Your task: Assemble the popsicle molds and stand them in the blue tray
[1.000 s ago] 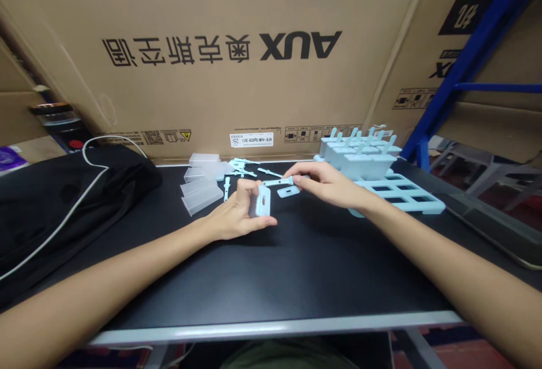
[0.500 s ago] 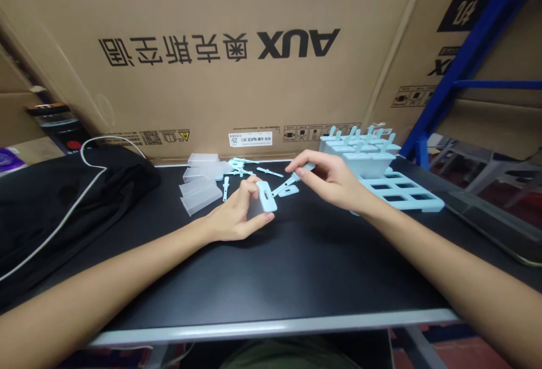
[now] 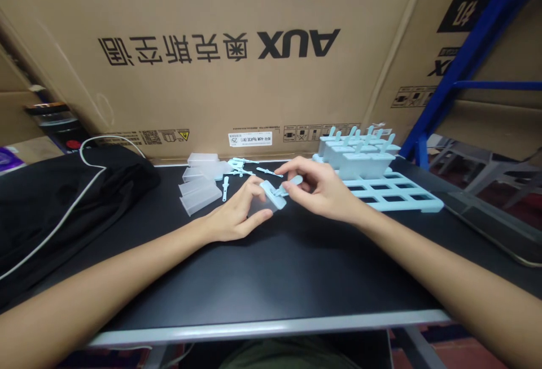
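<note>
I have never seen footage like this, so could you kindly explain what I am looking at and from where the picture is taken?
No machine here: a person works with two bare hands, filmed by a camera worn on the head, looking forward and down, so the arms reach in from the bottom. The left hand holds a small pale blue lid on a clear mould cup; the right hand pinches a blue stick at that lid. On the black table lie more clear cups, loose sticks and a blue tray with finished moulds standing at its back. A black bag lies left; cardboard boxes stand behind.
</note>
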{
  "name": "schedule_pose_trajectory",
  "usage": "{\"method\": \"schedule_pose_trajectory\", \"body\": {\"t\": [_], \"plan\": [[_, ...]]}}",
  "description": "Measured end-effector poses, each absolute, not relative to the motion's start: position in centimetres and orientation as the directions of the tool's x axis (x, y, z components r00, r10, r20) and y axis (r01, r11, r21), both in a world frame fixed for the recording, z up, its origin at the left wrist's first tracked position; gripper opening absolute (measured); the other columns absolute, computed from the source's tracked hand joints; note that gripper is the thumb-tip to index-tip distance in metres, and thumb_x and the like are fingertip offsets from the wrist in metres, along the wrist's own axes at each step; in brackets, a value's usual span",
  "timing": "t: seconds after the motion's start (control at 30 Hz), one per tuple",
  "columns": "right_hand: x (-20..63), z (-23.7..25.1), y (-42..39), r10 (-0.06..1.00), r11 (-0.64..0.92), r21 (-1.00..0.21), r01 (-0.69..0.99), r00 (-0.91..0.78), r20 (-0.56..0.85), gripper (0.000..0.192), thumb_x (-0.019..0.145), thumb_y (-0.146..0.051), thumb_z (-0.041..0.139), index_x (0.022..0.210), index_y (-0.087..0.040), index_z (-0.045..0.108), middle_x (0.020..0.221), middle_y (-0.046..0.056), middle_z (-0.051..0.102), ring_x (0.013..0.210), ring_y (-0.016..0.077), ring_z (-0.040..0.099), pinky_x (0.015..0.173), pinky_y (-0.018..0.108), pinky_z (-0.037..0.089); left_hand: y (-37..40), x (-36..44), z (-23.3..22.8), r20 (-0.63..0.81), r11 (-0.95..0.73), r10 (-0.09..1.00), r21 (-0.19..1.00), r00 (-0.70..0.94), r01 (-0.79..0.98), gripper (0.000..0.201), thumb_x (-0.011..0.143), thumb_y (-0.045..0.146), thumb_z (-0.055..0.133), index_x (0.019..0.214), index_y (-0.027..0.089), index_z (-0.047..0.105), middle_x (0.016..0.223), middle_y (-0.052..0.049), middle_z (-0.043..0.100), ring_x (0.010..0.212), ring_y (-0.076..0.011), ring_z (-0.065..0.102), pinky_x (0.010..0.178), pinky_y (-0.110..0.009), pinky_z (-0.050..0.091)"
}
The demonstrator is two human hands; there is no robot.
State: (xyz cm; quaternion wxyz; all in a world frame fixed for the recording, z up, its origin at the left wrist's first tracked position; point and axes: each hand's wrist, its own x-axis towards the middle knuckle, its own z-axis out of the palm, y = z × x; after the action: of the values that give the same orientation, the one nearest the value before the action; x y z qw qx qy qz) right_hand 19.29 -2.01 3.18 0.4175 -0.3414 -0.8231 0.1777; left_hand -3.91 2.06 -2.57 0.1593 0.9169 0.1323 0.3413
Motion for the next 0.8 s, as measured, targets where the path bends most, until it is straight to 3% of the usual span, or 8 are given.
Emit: {"method": "schedule_pose_trajectory", "body": {"t": [0.1,0.17,0.3,0.43,0.5,0.6,0.7,0.8], "plan": [[18.9,2.6,-1.9,0.727,0.664,-0.649,0.373,-0.525,0.442,0.046,0.086,-0.033,0.065,0.127,-0.019,0.050,0.085,-0.001,0.055,0.068,0.0100,0.049,0.061,0.023,0.043,1.8,-3.9,-2.1,0.589,-0.923,0.311,0.373,0.746,0.090,0.020,0.097,0.019,0.043,0.115,0.024,0.037,0.118,-0.010,0.044,0.112,-0.0228,0.048,0.099,-0.047,0.044],[18.8,2.5,-1.7,0.730,0.641,-0.657,0.397,-0.580,0.363,0.055,0.082,-0.036,0.070,0.129,-0.020,0.047,0.089,0.000,0.055,0.073,0.0111,0.050,0.063,0.023,0.044,1.6,-3.8,-2.0,0.603,-0.929,0.277,0.366,0.748,0.049,0.028,0.096,0.017,0.044,0.122,0.025,0.036,0.122,-0.011,0.044,0.117,-0.0236,0.049,0.102,-0.049,0.043],[20.5,4.5,-1.3,0.711,0.660,-0.564,0.496,-0.654,0.258,0.040,0.085,-0.035,0.065,0.121,-0.019,0.055,0.077,-0.003,0.053,0.064,0.0101,0.044,0.059,0.023,0.038,1.5,-3.8,-2.2,0.566,-0.932,0.260,0.358,0.783,0.051,0.047,0.094,0.018,0.052,0.135,0.027,0.031,0.138,-0.014,0.039,0.126,-0.0256,0.048,0.102,-0.048,0.046],[26.3,9.5,-3.5,0.687,0.700,-0.350,0.623,-0.721,0.092,0.026,0.080,-0.024,0.067,0.106,-0.020,0.067,0.088,0.001,0.062,0.070,0.0114,0.050,0.065,0.025,0.041,1.5,-3.8,-2.5,0.507,-0.900,0.305,0.429,0.806,0.071,0.046,0.096,0.017,0.049,0.137,0.028,0.032,0.145,-0.015,0.040,0.117,-0.0218,0.056,0.088,-0.036,0.055],[30.2,11.9,-5.3,0.812,0.570,-0.296,0.766,-0.580,0.063,0.025,0.079,-0.026,0.069,0.103,-0.022,0.069,0.083,0.001,0.063,0.067,0.0117,0.052,0.060,0.024,0.041,1.5,-3.7,-2.4,0.480,-0.885,0.346,0.451,0.806,0.111,0.040,0.097,0.019,0.047,0.135,0.026,0.037,0.141,-0.014,0.046,0.110,-0.0198,0.060,0.085,-0.034,0.055],[36.0,13.4,-6.4,0.987,0.158,-0.281,0.947,-0.156,0.028,0.026,0.081,-0.032,0.070,0.105,-0.022,0.069,0.069,0.002,0.062,0.054,0.0099,0.051,0.048,0.024,0.034,1.3,-3.7,-1.9,0.439,-0.885,0.367,0.435,0.820,0.164,0.029,0.098,0.023,0.046,0.127,0.022,0.047,0.131,-0.013,0.052,0.099,-0.0175,0.062,0.082,-0.032,0.055],[39.9,12.2,-4.5,0.987,-0.144,-0.222,0.964,0.156,0.039,0.029,0.074,-0.026,0.077,0.101,-0.017,0.073,0.076,0.007,0.068,0.058,0.0080,0.056,0.054,0.027,0.037,1.2,-3.7,-1.6,0.431,-0.901,0.352,0.398,0.831,0.175,0.021,0.097,0.023,0.048,0.117,0.019,0.053,0.121,-0.012,0.056,0.099,-0.0176,0.061,0.084,-0.032,0.054],[41.4,10.6,-1.8,0.961,-0.250,-0.219,0.943,0.269,0.064,0.032,0.069,-0.018,0.078,0.101,-0.012,0.075,0.079,0.010,0.071,0.058,0.0051,0.055,0.058,0.029,0.037,1.3,-3.6,-1.6,0.432,-0.908,0.343,0.380,0.834,0.177,0.017,0.096,0.021,0.048,0.112,0.018,0.055,0.116,-0.011,0.057,0.100,-0.0174,0.060,0.087,-0.031,0.052]]}}
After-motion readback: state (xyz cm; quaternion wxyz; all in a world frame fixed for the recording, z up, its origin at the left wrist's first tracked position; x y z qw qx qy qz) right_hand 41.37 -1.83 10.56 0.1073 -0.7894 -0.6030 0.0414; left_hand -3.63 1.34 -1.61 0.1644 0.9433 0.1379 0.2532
